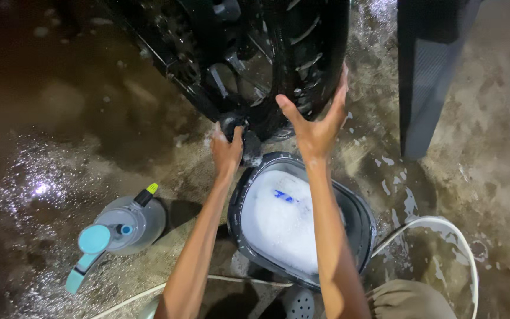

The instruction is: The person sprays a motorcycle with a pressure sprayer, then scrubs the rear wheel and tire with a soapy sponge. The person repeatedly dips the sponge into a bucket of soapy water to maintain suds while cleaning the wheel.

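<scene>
A black motorcycle wheel (293, 53) with a wet tyre stands on the ground in front of me. My right hand (320, 121) rests flat against the tyre's lower tread, fingers spread. My left hand (226, 147) grips a dark soapy sponge (240, 133) and presses it onto the bottom of the wheel beside the tyre. Just below both hands sits a dark bucket (361, 218) full of white foam.
A pump sprayer bottle (122, 227) with a teal handle and a yellow nozzle tip stands at the left on wet concrete. A white hose (464, 242) curves along the right side. A dark upright panel (426, 77) stands at the upper right. My knee (411, 301) shows at the bottom.
</scene>
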